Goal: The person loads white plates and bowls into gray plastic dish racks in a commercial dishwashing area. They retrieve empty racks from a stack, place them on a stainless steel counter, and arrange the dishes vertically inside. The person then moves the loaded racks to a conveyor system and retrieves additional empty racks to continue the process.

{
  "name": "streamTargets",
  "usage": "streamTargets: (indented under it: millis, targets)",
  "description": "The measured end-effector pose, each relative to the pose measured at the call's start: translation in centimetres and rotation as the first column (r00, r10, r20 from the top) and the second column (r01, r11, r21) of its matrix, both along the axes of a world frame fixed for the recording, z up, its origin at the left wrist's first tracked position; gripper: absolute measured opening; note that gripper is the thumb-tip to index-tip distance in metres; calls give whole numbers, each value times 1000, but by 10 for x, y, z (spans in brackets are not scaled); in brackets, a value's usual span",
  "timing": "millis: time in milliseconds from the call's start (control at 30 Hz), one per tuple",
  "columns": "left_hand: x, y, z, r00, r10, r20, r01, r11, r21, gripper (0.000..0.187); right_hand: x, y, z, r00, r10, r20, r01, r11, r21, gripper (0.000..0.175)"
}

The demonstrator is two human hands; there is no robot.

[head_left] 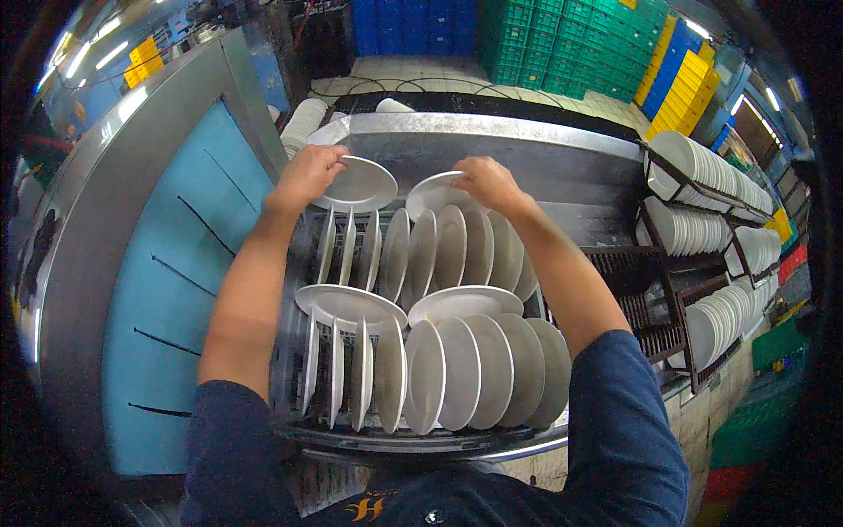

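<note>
My left hand [308, 174] grips the rim of a white oval plate [363, 186] at the far left of a dish rack [395, 443]. Opposite it, my right hand [487, 181] holds the edge of another white plate [427, 192]. Both plates lean along the rack's far side. Nearer to me, two rows of white plates stand on edge: a back row [421, 253] and a front row [458, 375]. Between the rows two more plates, one on the left [349, 306] and one on the right [467, 303], lie crosswise and tilted. The rack's floor is mostly hidden.
On the left stands a steel machine housing [72, 283] with a slit blue curtain [171, 329]. A raised steel rim [487, 125] runs behind the rack. To the right, brown racks [665, 309] hold many plates [711, 171]. Green crates [553, 46] are stacked beyond.
</note>
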State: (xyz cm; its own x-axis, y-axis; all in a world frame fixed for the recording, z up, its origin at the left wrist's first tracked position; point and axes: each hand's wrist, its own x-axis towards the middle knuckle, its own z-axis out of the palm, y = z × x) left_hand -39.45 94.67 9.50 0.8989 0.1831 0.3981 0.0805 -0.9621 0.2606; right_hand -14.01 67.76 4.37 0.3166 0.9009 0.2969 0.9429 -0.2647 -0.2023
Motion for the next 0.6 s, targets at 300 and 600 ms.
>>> streamTargets:
  millis: [300, 600]
  targets:
    - [10, 12, -71, 923, 181, -338, -167, 983, 71, 48, -32, -18, 15, 999, -43, 32, 44, 997, -60, 44]
    - [-66, 6, -80, 951, 310, 12, -288, 896, -337, 73, -93, -231, 23, 962, -58, -268, 163, 907, 389, 30]
